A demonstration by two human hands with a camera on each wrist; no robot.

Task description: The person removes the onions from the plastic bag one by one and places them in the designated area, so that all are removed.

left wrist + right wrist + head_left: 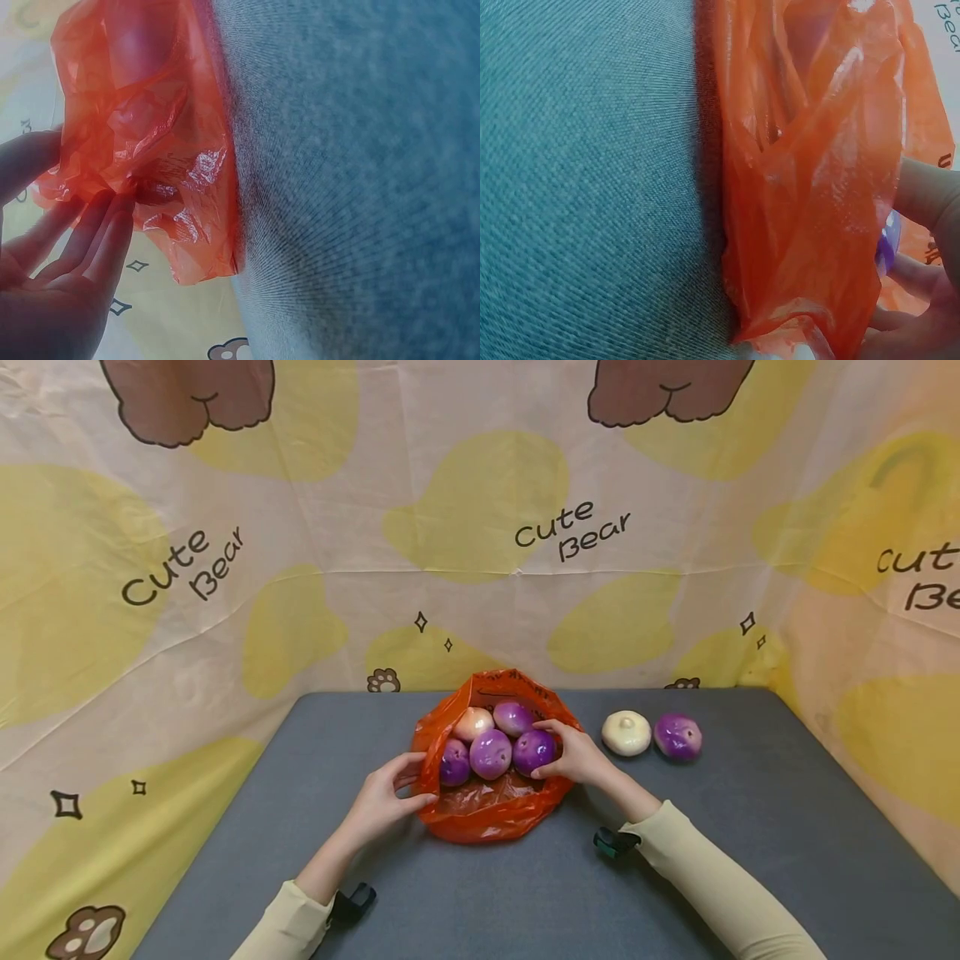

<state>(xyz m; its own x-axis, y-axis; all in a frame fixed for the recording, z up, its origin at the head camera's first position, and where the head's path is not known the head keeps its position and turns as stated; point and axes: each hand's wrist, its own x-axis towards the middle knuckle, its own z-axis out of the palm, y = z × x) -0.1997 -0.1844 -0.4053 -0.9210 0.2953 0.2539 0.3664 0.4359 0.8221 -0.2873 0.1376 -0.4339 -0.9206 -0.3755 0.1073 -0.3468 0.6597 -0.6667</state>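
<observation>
An orange plastic bag (480,827) sits wide-mouthed on the table with several glossy onions inside. Most are purple, and a pale onion (474,724) lies at the back left. My left hand (386,793) holds the bag's left edge between thumb and fingers; in the left wrist view, the fingers meet crumpled orange plastic (150,150). Reaching in over the bag's right rim, my right hand (573,756) grips a purple onion (534,750) with thumb in front and fingers behind. In the right wrist view the bag hides most of that purple onion (887,244).
Right of the bag, a white onion (626,732) and another purple onion (678,737) stand side by side on the grey table (525,902). A printed cloth (480,527) hangs behind the table and along its sides.
</observation>
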